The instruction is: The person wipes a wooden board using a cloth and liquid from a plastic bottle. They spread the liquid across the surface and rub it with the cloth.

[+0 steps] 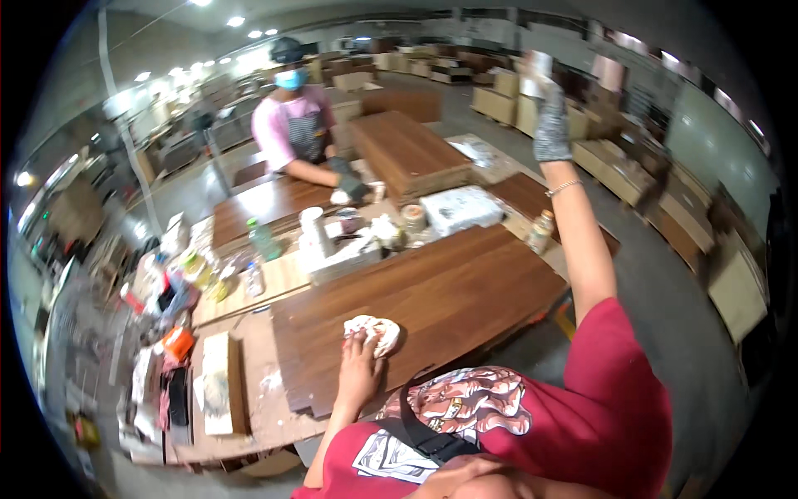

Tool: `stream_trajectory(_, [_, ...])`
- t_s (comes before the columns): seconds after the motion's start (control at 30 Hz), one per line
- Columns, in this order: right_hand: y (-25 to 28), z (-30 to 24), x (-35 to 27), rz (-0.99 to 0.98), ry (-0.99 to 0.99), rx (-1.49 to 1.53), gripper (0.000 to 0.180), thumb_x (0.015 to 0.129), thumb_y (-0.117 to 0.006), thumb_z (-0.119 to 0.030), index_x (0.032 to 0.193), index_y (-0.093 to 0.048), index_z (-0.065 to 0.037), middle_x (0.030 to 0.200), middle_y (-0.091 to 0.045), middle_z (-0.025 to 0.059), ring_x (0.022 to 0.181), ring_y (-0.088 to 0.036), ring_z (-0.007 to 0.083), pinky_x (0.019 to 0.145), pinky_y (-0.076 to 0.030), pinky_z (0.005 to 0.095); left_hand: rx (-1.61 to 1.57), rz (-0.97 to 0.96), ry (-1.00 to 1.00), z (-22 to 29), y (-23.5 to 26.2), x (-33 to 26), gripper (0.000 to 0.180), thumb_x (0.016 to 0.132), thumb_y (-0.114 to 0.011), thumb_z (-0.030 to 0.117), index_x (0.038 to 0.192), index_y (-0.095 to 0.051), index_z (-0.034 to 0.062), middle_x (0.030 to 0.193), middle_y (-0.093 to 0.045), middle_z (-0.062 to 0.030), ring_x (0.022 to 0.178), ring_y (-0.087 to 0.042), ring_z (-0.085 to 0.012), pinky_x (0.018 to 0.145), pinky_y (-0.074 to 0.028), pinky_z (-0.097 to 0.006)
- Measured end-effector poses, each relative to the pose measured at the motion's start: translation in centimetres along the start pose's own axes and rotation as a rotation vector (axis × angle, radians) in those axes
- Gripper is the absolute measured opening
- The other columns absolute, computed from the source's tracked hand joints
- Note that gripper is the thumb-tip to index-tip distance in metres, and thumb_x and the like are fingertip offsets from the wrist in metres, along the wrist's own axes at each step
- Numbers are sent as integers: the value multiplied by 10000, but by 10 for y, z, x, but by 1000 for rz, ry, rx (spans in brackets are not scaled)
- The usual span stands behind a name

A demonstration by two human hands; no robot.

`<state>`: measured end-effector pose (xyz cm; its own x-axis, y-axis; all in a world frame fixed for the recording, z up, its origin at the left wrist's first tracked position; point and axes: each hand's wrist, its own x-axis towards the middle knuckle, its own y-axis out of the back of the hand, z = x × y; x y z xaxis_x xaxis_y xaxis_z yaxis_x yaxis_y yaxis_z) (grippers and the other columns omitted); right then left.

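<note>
Nearest my chest, my bare left hand presses flat, fingers together, on one crumpled white rag on a dark wood panel atop the tabletop. Farther off, my gloved right hand is raised high, clamped on one white object. Beyond, one person works.

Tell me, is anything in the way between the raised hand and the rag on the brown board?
Nothing on the board blocks it. The right hand, in a grey glove, is raised high holding a pale object, far from the rag. The left hand already rests on the rag. The wooden board around the rag is bare; bottles and cups stand only beyond its far edge.
</note>
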<state>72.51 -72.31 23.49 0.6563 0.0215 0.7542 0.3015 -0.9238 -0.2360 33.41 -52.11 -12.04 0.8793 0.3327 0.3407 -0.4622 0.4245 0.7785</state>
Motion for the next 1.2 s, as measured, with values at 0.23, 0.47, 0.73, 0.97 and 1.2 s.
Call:
stream_trajectory(0.23, [-58, 117, -181, -500, -623, 295, 475, 1092, -454, -382, 1391, -590, -38, 1333, -622, 24, 1235, -549, 123, 1084, -403, 298, 19, 42, -70, -11, 4, -12, 526, 954, -658, 239, 1454, -534, 132, 1464, -493, -222, 1386, -424, -449, 1192, -327, -519])
stream_trajectory(0.47, [-76, 164, -298, -308, -806, 420, 476, 1024, -599, -411, 1368, -583, -82, 1196, -662, 3, 1042, -587, 118, 877, -453, 271, -19, 64, -28, 8, 2, -7, 508, 929, -680, 154, 1423, -563, 153, 1469, -504, -162, 1383, -429, -416, 1164, -386, -477])
stream_trajectory(0.73, [-87, 63, -141, -497, 118, -2, 511, 1055, -538, -370, 1443, -541, -37, 1434, -571, 69, 1309, -533, 191, 1161, -368, 345, -31, 9, -11, 16, 12, -3, 470, 953, -643, 182, 1412, -560, 125, 1492, -484, -201, 1405, -419, -436, 1195, -345, -487])
stream_trajectory(0.97, [-34, 16, -109, -177, -176, 271, 362, 1035, -554, -284, 1292, -631, -41, 1290, -642, 60, 1211, -586, 183, 1091, -446, 369, -71, 29, -6, 13, 22, -2, 477, 892, -692, 101, 1362, -617, 76, 1429, -528, -228, 1360, -452, -444, 1169, -370, -483])
stream_trajectory(1.2, [82, -38, -66, 48, -326, 981, 234, 892, -722, -178, 1071, -647, -47, 1052, -691, 82, 985, -672, 232, 949, -585, 365, -43, -9, -1, 0, 20, -6, 487, 889, -647, 58, 1372, -591, 87, 1499, -477, -206, 1408, -390, -457, 1192, -317, -517])
